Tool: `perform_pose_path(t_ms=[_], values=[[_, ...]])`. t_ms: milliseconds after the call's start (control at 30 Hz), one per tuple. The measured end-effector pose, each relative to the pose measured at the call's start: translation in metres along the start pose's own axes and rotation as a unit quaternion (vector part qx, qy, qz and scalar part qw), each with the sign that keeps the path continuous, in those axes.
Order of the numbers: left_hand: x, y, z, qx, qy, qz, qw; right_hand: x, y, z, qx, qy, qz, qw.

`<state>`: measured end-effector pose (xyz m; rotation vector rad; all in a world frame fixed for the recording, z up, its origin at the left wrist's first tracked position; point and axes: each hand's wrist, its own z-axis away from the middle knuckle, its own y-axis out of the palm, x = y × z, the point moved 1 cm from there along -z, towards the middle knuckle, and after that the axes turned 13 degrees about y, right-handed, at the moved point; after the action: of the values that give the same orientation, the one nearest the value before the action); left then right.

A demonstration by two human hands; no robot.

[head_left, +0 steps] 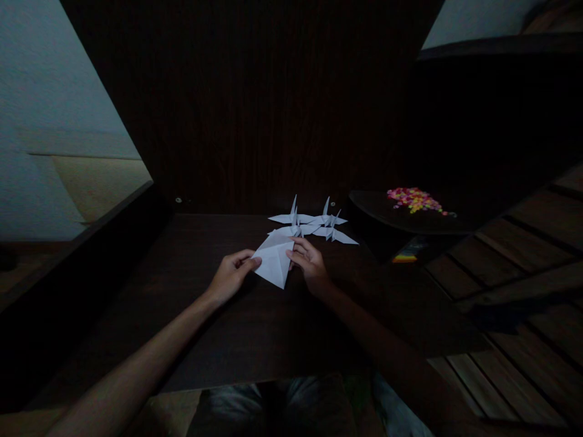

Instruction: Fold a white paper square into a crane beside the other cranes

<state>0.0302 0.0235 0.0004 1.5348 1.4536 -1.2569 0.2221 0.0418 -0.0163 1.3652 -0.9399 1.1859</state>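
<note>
A partly folded sheet of white paper, creased into a kite-like shape, is held up between both hands above the dark table. My left hand pinches its left corner, thumb on top. On the opposite side my right hand grips the right edge between thumb and fingers. Just behind the sheet stand several white folded paper cranes, grouped close together with wings spread. The sheet partly hides the nearest crane.
A dark wooden tabletop carries the cranes, with a tall dark panel behind and a low side board at left. Small pink and yellow pieces lie heaped on a rounded shelf at right. Wooden slats show at lower right.
</note>
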Motion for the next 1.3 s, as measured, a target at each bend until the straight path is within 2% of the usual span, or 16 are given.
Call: perform_pose_path(t_ms=[100, 267, 533, 700, 867, 1033, 1167, 1300], values=[[-0.001, 0.001, 0.001, -0.006, 0.014, -0.019, 1.0, -0.001, 0.003, 0.0, 0.0, 0.031, 0.004, 1.0], [-0.004, 0.003, 0.004, 0.003, 0.023, -0.032, 0.999, 0.004, 0.002, 0.003, -0.004, 0.03, 0.014, 0.999], [-0.005, -0.001, 0.001, -0.059, 0.006, 0.005, 0.998, 0.009, -0.009, 0.001, 0.025, 0.038, 0.084, 0.995], [-0.002, -0.004, 0.0, -0.098, 0.005, 0.049, 0.994, 0.014, -0.01, 0.003, 0.008, 0.021, 0.147, 0.989], [0.003, -0.008, -0.004, -0.135, -0.03, 0.167, 0.976, 0.01, -0.004, 0.001, 0.042, 0.082, 0.063, 0.994], [0.001, -0.008, -0.006, -0.077, -0.098, 0.241, 0.962, 0.004, -0.005, -0.004, 0.022, 0.081, -0.018, 0.996], [-0.002, -0.008, -0.005, -0.082, -0.068, 0.205, 0.973, 0.002, -0.009, -0.006, -0.007, 0.055, 0.021, 0.998], [-0.002, -0.01, -0.004, -0.077, -0.022, 0.162, 0.984, -0.001, -0.01, -0.006, 0.006, 0.072, 0.005, 0.997]])
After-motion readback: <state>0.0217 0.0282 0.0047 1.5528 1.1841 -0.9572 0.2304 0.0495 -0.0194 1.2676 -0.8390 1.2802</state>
